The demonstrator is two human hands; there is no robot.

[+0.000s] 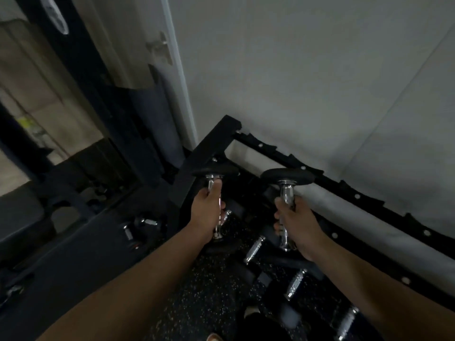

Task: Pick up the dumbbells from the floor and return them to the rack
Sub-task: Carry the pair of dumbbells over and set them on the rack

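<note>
My left hand [206, 212] is wrapped around the chrome handle of a dumbbell whose black head [215, 171] points away from me. My right hand [295, 222] grips a second dumbbell the same way, its black head [286, 177] up near the rack's rail. Both dumbbells hang in the air just in front of the black dumbbell rack [327, 183], which runs along the white wall to the right. Several more dumbbells with chrome handles [254, 249] sit below my hands; whether they rest on the floor or a lower shelf is unclear.
Speckled black rubber floor [197, 299] lies under me. A mirror with a dark frame [81, 77] stands at the left, with a dark bench [24, 217] below it. The rack's top rail has notched saddles [357, 195]. A shoe tip [215, 337] shows at the bottom edge.
</note>
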